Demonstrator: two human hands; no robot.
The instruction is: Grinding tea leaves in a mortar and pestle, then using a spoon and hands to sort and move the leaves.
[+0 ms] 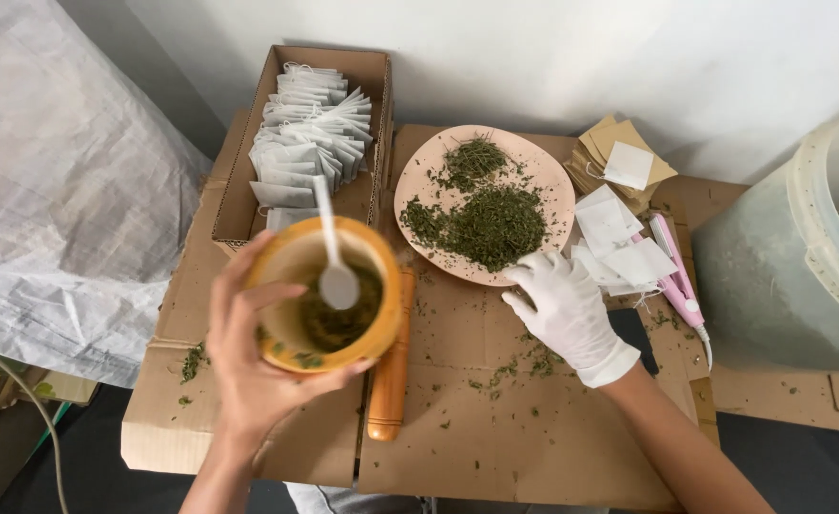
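My left hand (pixel 248 371), bare, grips a wooden mortar bowl (pixel 386 295) lifted off the cardboard; dried green herb lies inside, and a white plastic spoon (pixel 332 257) stands in it. My right hand (pixel 562 309), in a white glove, rests at the near rim of a pink plate (pixel 419 167) heaped with dried green herb (pixel 486 224); its fingers are loosely curled and seem to hold nothing. A wooden pestle (pixel 389 381) lies on the cardboard between my hands.
A cardboard box (pixel 372 124) of filled white tea bags sits at the back left. Empty white bags (pixel 619 238), brown envelopes (pixel 600 143) and a pink sealer (pixel 676 276) lie to the right. A large translucent tub (pixel 790 257) stands far right, a white sack (pixel 58 190) at left.
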